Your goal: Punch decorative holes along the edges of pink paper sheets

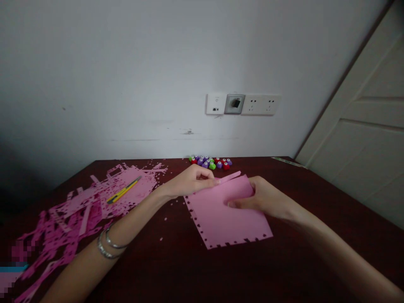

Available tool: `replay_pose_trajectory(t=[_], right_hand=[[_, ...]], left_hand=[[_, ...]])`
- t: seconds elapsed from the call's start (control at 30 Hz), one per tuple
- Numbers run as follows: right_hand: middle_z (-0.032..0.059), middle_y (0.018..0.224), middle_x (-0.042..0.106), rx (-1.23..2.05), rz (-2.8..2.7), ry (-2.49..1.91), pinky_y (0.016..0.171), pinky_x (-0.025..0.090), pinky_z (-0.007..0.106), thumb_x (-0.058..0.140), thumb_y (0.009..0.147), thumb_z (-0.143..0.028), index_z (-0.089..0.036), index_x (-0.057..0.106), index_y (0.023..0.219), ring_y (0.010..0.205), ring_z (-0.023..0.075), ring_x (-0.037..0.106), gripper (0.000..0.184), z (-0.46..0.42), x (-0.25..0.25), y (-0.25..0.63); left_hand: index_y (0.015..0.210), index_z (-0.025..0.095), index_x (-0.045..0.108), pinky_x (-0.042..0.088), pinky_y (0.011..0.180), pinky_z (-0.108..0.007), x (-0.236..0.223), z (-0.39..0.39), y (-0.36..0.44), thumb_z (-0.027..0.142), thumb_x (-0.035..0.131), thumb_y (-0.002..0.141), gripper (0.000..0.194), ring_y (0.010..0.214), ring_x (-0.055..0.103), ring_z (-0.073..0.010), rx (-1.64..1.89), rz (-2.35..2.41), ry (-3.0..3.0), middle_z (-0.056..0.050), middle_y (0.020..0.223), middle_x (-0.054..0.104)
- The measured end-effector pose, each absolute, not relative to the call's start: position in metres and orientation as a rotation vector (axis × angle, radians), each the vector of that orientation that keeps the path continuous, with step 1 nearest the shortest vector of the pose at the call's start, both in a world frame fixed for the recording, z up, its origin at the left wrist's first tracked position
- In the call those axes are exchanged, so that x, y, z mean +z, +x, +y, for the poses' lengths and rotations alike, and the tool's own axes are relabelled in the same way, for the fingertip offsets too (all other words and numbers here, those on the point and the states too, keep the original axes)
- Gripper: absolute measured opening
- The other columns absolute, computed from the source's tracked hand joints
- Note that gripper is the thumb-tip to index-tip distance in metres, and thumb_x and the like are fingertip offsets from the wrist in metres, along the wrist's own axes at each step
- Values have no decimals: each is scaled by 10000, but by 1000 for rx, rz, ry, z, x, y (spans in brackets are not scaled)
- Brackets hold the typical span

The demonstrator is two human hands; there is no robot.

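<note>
A pink sheet of paper (221,221) is held tilted above the dark table, with small shaped holes punched along its left and bottom edges. At its top edge, a narrow pink paper strip (232,176) sticks out from the pinched fingertips of my left hand (196,180). Whether this strip is still joined to the sheet is not clear. My right hand (259,195) grips the sheet by its right side, thumb on the front face and the other fingers behind, mostly hidden.
Several small red, purple and green craft punches (206,162) stand by the wall. Pink paper scraps (85,210) cover the left of the table (151,269), a yellow utility knife (124,190) on top. Wall sockets (257,105) are behind; a white door (362,139) borders the right.
</note>
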State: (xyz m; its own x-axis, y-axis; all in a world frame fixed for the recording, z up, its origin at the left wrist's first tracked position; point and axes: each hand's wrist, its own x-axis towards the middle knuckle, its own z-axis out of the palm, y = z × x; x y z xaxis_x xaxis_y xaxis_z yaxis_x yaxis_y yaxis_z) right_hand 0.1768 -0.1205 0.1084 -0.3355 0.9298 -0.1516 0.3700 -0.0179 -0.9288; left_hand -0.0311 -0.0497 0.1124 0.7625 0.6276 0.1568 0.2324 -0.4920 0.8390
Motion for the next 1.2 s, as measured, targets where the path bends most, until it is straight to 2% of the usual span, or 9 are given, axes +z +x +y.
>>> replay_pose_trajectory(t=[0.17, 0.67, 0.9, 1.2], right_hand=[[55, 745, 670, 1352, -1751, -1352, 511, 489, 239, 693, 653, -359, -130, 660, 839, 597, 147, 606, 296, -121, 108, 176], [70, 705, 664, 1272, -1718, -1411, 455, 478, 228, 683, 669, -339, -122, 642, 779, 555, 148, 597, 247, -122, 112, 175], [68, 716, 669, 1215, -1726, -1438, 463, 485, 222, 668, 675, -331, -117, 639, 775, 566, 151, 613, 238, -122, 112, 174], [74, 738, 683, 1199, -1695, -1458, 470, 502, 236, 661, 676, -329, -124, 651, 806, 577, 170, 633, 243, -123, 113, 173]], left_hand=[[600, 141, 530, 225, 460, -211, 111, -48, -31, 391, 561, 750, 293, 508, 306, -62, 591, 669, 2065, 42, 545, 382], [613, 143, 535, 276, 488, -210, 110, -47, -29, 377, 554, 763, 278, 546, 368, -71, 639, 711, 2038, 22, 585, 452], [593, 143, 510, 248, 469, -217, 107, -45, -28, 397, 552, 766, 311, 512, 335, -63, 648, 745, 2035, 34, 552, 404], [619, 144, 539, 256, 470, -216, 106, -46, -27, 390, 541, 770, 289, 514, 352, -65, 666, 785, 2015, 29, 557, 427]])
